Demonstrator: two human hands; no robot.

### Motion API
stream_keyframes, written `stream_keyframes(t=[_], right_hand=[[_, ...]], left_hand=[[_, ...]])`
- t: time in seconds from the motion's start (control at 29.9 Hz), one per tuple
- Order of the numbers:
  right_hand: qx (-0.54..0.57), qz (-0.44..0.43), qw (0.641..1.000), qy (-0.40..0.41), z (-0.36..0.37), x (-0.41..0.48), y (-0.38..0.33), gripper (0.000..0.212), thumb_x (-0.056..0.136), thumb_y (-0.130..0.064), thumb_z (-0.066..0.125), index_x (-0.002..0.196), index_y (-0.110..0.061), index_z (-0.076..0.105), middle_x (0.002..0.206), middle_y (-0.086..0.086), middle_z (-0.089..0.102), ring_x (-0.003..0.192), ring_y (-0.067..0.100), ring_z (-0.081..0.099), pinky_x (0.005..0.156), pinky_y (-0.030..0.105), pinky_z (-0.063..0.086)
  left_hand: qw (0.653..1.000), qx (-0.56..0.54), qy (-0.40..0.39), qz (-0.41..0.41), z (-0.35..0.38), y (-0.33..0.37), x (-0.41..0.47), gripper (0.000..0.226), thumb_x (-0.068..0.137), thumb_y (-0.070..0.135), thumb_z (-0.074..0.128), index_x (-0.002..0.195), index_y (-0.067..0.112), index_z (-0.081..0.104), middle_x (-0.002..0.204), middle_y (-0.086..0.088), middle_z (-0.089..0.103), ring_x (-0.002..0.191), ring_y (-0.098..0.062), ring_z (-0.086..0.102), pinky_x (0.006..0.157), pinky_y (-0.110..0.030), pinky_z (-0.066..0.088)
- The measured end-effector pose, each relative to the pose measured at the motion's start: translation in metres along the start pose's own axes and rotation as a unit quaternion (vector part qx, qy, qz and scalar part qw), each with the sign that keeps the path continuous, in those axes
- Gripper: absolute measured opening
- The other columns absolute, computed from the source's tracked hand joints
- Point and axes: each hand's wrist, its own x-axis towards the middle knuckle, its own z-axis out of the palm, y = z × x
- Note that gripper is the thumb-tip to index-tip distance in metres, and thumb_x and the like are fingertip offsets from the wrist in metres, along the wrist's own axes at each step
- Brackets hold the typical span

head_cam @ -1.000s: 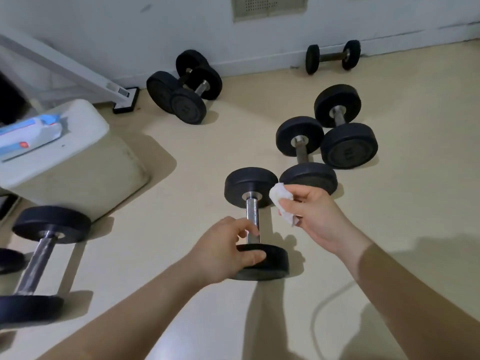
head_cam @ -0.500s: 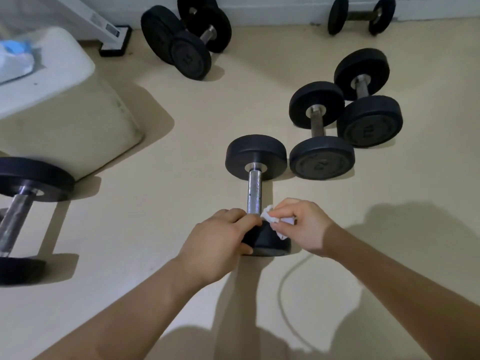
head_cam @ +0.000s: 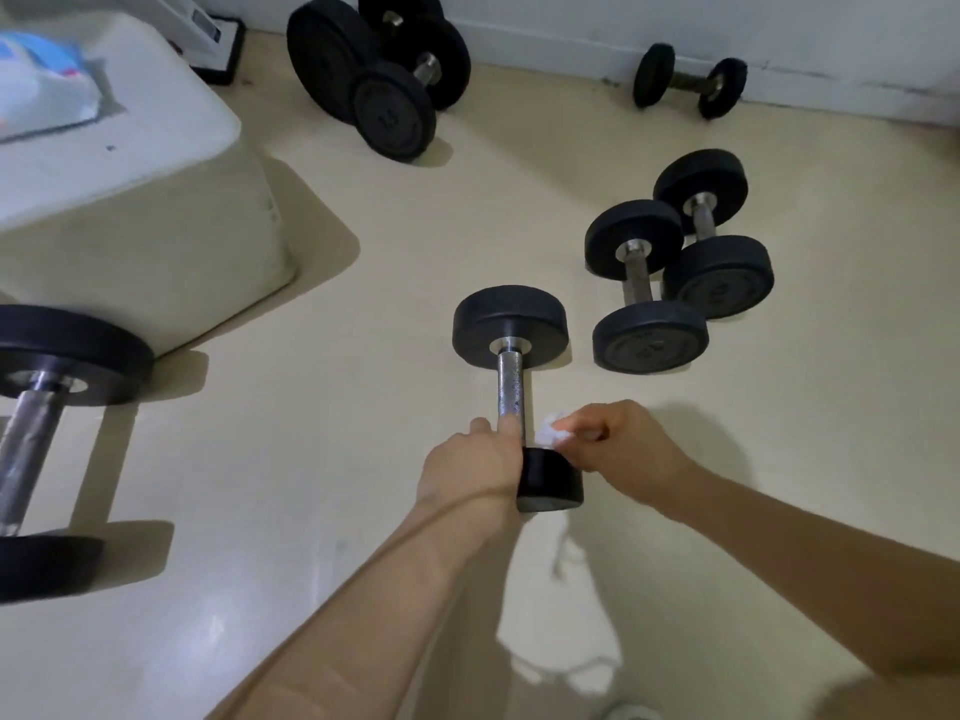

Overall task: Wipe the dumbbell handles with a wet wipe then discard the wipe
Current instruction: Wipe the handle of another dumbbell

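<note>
Left hand [head_cam: 467, 465] grips the near end of the dumbbell [head_cam: 511, 376], which lies mid-floor. Right hand [head_cam: 618, 449] pinches the crumpled wet wipe [head_cam: 550, 436] against the handle's right side. Wiping looks barely started; next, likely, a firm stroke toward the far plate.

Numbers on the dumbbell plates [head_cam: 650, 347] are too blurred to read.

black dumbbell [head_cam: 511, 356], white wipe [head_cam: 550, 437], cream floor [head_cam: 363, 407]
</note>
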Motion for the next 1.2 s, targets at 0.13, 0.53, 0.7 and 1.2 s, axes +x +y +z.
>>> stream_keyframes(t=[0.13, 0.53, 0.7, 1.2], right_hand=[[-0.044, -0.025, 0.999, -0.003, 0.005, -0.004, 0.016, 0.033, 0.087, -0.02, 0.066, 0.055, -0.025, 0.056, 0.06, -0.01, 0.051, 0.058, 0.007, 0.046, 0.062, 0.027, 0.041], [0.188, -0.077, 0.976, -0.08, 0.072, 0.019, -0.012, 0.014, 0.088, -0.01, 0.061, 0.083, -0.01, 0.075, 0.074, 0.004, 0.06, 0.066, 0.012, 0.054, 0.074, 0.03, 0.05], [0.198, -0.033, 0.98, -0.016, 0.049, 0.075, -0.004, 0.018, 0.087, -0.02, 0.063, 0.091, -0.006, 0.073, 0.07, -0.007, 0.058, 0.063, 0.005, 0.053, 0.071, 0.015, 0.048], [0.059, -0.055, 0.997, 0.009, 0.079, 0.11, 0.022, 0.004, 0.078, -0.012, 0.075, 0.08, -0.014, 0.073, 0.083, -0.009, 0.069, 0.073, -0.004, 0.063, 0.068, 0.006, 0.045]], left_hand=[[0.999, 0.02, 0.0, -0.035, 0.001, -0.018, 0.004, 0.04, 0.079, 0.009, 0.057, 0.112, 0.011, 0.036, 0.094, -0.006, 0.052, 0.086, -0.03, 0.054, 0.063, -0.033, 0.036], [0.989, -0.043, 0.138, -0.031, 0.033, -0.063, -0.022, 0.035, 0.083, 0.027, 0.061, 0.115, 0.023, 0.047, 0.111, 0.006, 0.056, 0.101, -0.017, 0.053, 0.073, -0.023, 0.042], [0.989, 0.019, 0.143, -0.02, 0.023, -0.06, -0.022, 0.032, 0.083, 0.039, 0.062, 0.107, 0.027, 0.044, 0.101, 0.008, 0.054, 0.091, -0.018, 0.053, 0.066, -0.03, 0.043], [0.981, 0.115, 0.156, 0.0, 0.043, -0.051, -0.016, 0.071, 0.061, 0.027, 0.079, 0.126, 0.023, 0.051, 0.098, 0.01, 0.06, 0.085, -0.016, 0.06, 0.041, -0.03, 0.046]])
